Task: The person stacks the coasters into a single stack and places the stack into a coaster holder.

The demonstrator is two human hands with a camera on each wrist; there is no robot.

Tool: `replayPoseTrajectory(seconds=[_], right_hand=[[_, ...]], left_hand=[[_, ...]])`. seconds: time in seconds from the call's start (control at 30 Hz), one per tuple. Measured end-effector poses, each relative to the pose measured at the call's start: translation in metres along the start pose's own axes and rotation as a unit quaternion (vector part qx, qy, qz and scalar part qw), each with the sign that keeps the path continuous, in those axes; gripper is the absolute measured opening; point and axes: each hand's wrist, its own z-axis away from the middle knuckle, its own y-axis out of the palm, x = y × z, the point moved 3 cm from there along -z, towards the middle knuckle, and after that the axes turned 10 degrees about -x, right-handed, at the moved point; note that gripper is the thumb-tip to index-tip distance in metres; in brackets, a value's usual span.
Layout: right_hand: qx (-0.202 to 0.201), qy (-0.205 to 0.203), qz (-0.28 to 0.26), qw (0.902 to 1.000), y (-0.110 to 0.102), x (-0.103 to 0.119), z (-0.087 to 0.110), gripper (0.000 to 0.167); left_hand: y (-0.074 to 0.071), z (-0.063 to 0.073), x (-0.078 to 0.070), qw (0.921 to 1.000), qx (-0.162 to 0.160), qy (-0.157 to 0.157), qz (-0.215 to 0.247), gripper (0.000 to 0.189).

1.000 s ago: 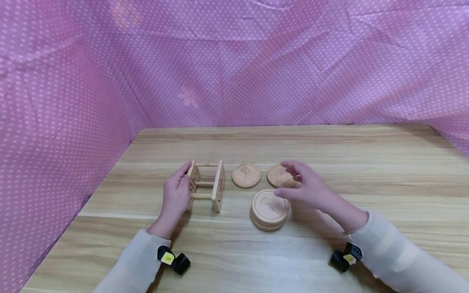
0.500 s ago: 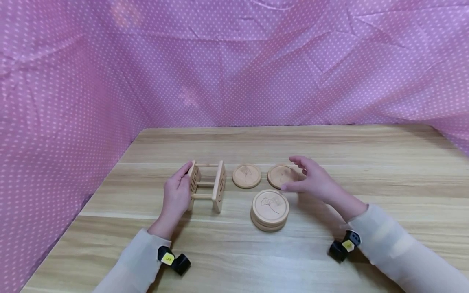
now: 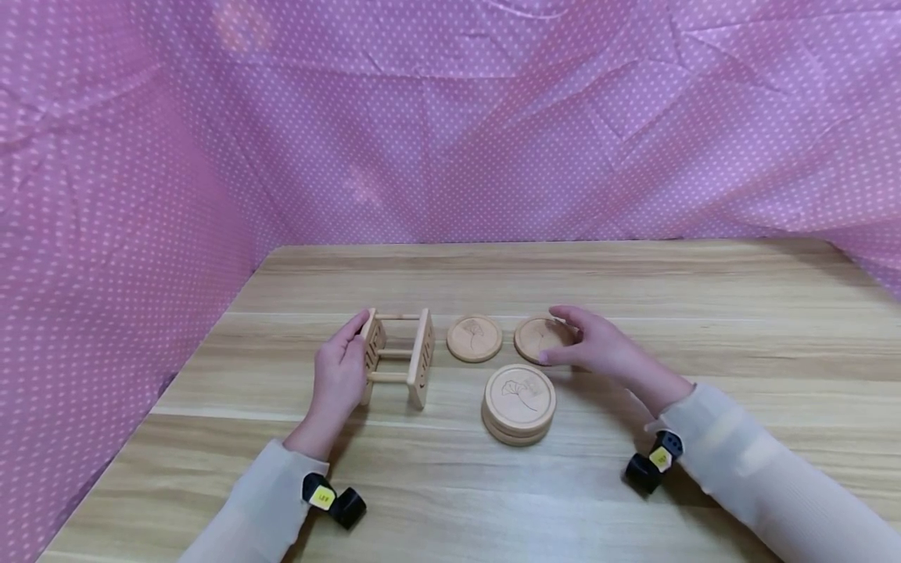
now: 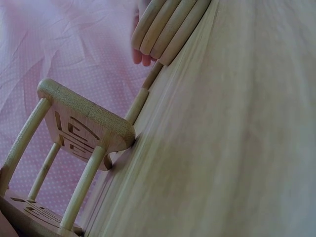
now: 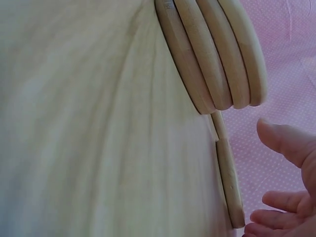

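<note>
My left hand (image 3: 339, 374) grips the left panel of a small wooden coaster rack (image 3: 420, 360), two slotted end panels joined by thin rods. In the left wrist view the rack (image 4: 89, 123) stands on the table. My right hand (image 3: 598, 344) hovers at the right-hand round wooden coaster (image 3: 538, 338), thumb by its near edge and fingers by its far edge. From the right wrist view, the thumb (image 5: 284, 140) and fingers are spread, apart from that coaster (image 5: 229, 185). A leaf is engraved on each visible coaster top.
Nearer me stands a stack of several coasters (image 3: 518, 400). A single coaster (image 3: 475, 338) lies flat between the rack and the right-hand coaster. Pink dotted cloth (image 3: 450, 156) hangs behind and left of the wooden table (image 3: 450, 500).
My right hand has moved off from above the stack toward the right-hand coaster, first rightward, then slightly lower and closer around it. The left hand and rack stay put.
</note>
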Motion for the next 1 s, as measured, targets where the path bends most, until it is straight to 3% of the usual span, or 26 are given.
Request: replayPoseTrajectory(seconds=[0.37, 1.0], right_hand=[[0.015, 0.009, 0.037, 0.9992, 0.007, 0.0, -0.009, 0.087], [0.02, 0.019, 0.051, 0.9983, 0.015, -0.001, -0.012, 0.089]], left_hand=[[0.0, -0.001, -0.001, 1.0, -0.003, -0.005, 0.002, 0.04], [0.001, -0.001, 0.002, 1.0, -0.001, -0.001, 0.002, 0.04]])
